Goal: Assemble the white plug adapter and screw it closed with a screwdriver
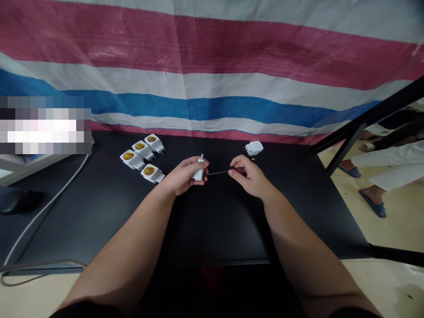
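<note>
My left hand grips a white plug body, its pins pointing up and away from me. My right hand is shut on a small screwdriver with a dark red handle. Its thin metal shaft points left toward the plug body, and a narrow gap seems to remain between them. Several white plug-in lamp holders with yellow centres lie left of my left hand. A separate white plug housing lies just beyond my right hand, with a tiny brass part near it.
Everything lies on a black table. A white cable runs along its left side, beside a dark computer mouse. A striped tarpaulin hangs behind. A black metal frame stands at right, and beyond it a person in blue sandals.
</note>
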`<state>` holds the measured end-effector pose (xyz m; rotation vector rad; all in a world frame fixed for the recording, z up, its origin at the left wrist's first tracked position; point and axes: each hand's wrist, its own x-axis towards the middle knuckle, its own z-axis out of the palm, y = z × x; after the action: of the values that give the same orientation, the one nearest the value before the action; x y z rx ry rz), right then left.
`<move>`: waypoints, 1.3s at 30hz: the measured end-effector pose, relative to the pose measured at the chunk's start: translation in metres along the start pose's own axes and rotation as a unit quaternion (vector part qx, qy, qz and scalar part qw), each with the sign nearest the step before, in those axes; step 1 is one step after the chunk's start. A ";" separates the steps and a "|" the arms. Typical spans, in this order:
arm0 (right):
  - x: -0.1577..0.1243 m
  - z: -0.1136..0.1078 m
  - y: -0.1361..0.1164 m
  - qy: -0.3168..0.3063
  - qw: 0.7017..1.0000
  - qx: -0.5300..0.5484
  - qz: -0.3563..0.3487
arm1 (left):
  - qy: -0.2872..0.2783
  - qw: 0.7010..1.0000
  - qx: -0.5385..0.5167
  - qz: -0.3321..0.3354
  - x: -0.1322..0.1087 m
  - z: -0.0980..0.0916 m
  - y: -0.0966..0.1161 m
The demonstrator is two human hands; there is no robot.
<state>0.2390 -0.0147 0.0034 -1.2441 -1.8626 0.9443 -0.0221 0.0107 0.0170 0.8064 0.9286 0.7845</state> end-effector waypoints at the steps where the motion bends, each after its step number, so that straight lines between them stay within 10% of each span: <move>1: -0.001 0.000 0.001 -0.003 1.000 0.014 -0.004 | 0.003 1.000 -0.005 0.002 0.000 0.000 0.000; 39: -0.001 0.009 -0.008 0.008 0.997 -0.050 0.053 | 0.028 0.999 -0.008 0.028 0.000 -0.006 0.003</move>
<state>0.2278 -0.0195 0.0059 -1.4194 -1.8663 0.9039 -0.0278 0.0136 0.0173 0.8033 0.9519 0.8655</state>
